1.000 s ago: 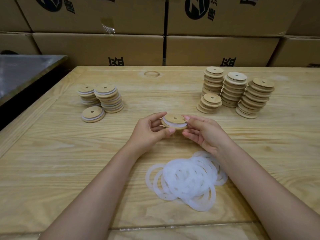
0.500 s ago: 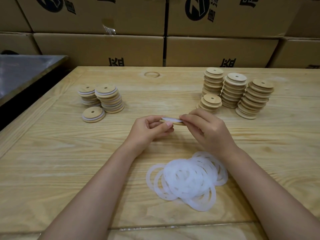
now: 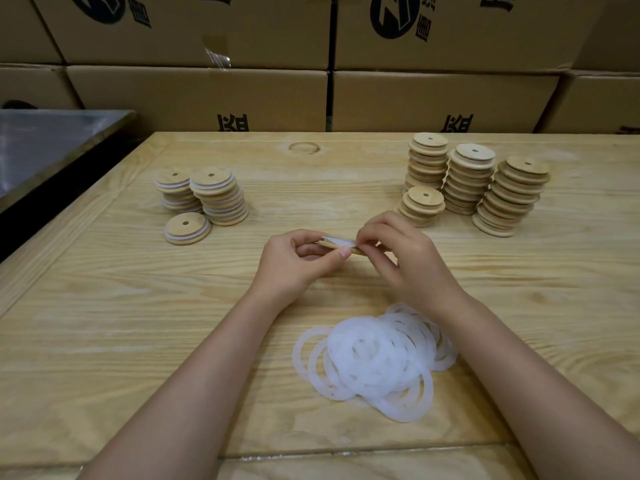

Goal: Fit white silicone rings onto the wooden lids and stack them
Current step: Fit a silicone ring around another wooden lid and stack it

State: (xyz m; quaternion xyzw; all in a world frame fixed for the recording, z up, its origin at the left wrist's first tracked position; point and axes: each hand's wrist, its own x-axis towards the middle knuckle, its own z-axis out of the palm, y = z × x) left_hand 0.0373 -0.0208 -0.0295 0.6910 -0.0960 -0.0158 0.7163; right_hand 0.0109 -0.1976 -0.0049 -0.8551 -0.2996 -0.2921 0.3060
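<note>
While my left fingers (image 3: 337,253) and right fingers (image 3: 369,234) pinch opposite edges of the wooden lid (image 3: 358,251) just above the middle of the desk (image 3: 104,306), its white ring (image 3: 341,241) looks only partly seated, so uneven pressing could pop it loose or let the lid slip.

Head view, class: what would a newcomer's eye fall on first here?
First, the two hands at the centre of the table: the left hand and right hand pinch one wooden lid with a white ring on it. Just nearer lies a loose heap of white silicone rings. Bare lid stacks stand far right, ringed stacks far left.
</note>
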